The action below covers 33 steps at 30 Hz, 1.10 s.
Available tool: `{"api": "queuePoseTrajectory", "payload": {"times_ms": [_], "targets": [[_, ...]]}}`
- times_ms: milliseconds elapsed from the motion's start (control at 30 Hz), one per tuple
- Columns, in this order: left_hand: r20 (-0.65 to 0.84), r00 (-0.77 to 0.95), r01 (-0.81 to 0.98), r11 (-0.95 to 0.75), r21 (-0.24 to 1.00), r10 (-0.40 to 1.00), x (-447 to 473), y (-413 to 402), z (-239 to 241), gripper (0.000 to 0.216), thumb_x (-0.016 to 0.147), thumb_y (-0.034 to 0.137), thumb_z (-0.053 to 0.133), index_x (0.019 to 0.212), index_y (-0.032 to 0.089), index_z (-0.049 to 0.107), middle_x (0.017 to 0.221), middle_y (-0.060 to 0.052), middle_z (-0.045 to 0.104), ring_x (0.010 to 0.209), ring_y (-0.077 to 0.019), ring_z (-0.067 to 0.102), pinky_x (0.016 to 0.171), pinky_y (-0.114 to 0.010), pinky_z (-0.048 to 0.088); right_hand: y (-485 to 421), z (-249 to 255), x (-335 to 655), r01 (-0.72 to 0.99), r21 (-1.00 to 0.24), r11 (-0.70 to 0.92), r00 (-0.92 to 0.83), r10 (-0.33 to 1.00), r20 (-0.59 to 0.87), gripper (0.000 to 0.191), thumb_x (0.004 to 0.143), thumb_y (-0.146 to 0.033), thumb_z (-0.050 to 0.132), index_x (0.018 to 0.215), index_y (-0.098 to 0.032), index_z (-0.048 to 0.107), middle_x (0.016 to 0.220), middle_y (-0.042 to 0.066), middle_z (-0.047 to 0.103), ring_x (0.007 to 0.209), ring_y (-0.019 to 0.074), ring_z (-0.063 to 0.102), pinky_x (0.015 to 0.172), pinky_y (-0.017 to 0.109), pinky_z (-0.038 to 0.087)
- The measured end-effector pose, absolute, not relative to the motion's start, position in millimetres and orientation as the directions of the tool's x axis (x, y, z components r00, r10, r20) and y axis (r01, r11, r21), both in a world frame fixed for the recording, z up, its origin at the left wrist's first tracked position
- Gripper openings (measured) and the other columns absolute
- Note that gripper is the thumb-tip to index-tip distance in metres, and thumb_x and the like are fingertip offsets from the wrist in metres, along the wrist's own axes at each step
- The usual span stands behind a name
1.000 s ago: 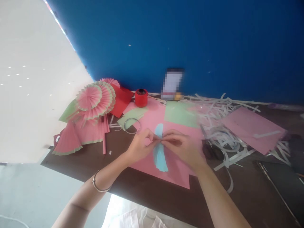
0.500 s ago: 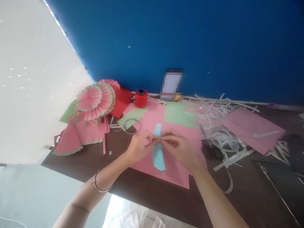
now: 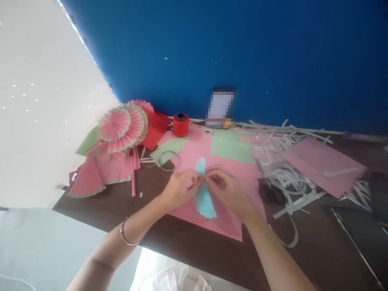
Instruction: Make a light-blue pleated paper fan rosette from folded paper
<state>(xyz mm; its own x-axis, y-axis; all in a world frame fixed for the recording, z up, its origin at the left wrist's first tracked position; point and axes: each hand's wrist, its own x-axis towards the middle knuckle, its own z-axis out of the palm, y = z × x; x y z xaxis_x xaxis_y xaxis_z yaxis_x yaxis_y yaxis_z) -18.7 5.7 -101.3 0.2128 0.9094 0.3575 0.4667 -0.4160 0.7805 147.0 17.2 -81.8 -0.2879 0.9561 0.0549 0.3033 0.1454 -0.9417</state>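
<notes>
My left hand (image 3: pixel 178 186) and my right hand (image 3: pixel 229 189) meet over a pleated light-blue paper (image 3: pixel 203 196), both pinching it at its narrow middle. The blue paper fans out above and below the pinch. It hovers over a large pink sheet (image 3: pixel 212 202) lying on the dark brown table (image 3: pixel 303 250). A metal bangle sits on my left wrist.
Finished pink-and-green paper rosettes (image 3: pixel 121 125) and folded fans (image 3: pixel 86 180) lie at the left. A red tape roll (image 3: pixel 180 124), a wire ring (image 3: pixel 168 160), green sheets (image 3: pixel 230 145), another pink sheet (image 3: pixel 321 163) and a heap of white paper strips (image 3: pixel 287 178) fill the back and right. A blue wall stands behind.
The lower half of the blue paper has spread wider and swung slightly right. Both hands stay pinched at its middle, almost in place.
</notes>
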Motion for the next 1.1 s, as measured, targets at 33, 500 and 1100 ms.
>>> {"api": "queuePoseTrajectory", "payload": {"times_ms": [33, 500, 1100], "targets": [[0.357, 0.214, 0.462, -0.416, 0.783, 0.909, -18.6, 5.6, -101.2, 0.023, 0.083, 0.026, 0.049, 0.065, 0.021, 0.037, 0.082, -0.002, 0.069, 0.075, -0.0129, 0.065, 0.066, -0.025, 0.050, 17.3, -82.3, 147.0, 0.294, -0.945, 0.142, -0.294, 0.954, 0.052, 0.023, 0.079, -0.043, 0.053, 0.069, -0.022, 0.054, 0.091, 0.005, 0.055, 0.085, 0.0181, 0.055, 0.071, 0.031, 0.050], [0.325, 0.211, 0.477, -0.388, 0.789, 0.922, -19.6, 6.5, -96.8, 0.022, 0.083, 0.028, 0.051, 0.067, 0.021, 0.037, 0.082, 0.000, 0.069, 0.075, -0.0133, 0.065, 0.053, -0.020, 0.045, 18.4, -77.5, 151.5, 0.230, -0.971, 0.059, -0.354, 0.935, -0.027, 0.022, 0.082, -0.041, 0.051, 0.076, -0.022, 0.060, 0.097, 0.006, 0.056, 0.090, 0.0198, 0.056, 0.074, 0.031, 0.049], [0.430, 0.239, 0.430, -0.492, 0.757, 0.871, -20.5, 8.1, -100.0, 0.019, 0.082, 0.022, 0.051, 0.068, 0.020, 0.039, 0.084, -0.003, 0.069, 0.078, -0.0126, 0.065, 0.055, -0.020, 0.048, 19.2, -83.5, 151.4, 0.245, -0.964, 0.101, -0.309, 0.951, 0.021, 0.019, 0.078, -0.039, 0.057, 0.073, -0.023, 0.067, 0.090, 0.005, 0.062, 0.079, 0.0180, 0.060, 0.068, 0.032, 0.052]]}}
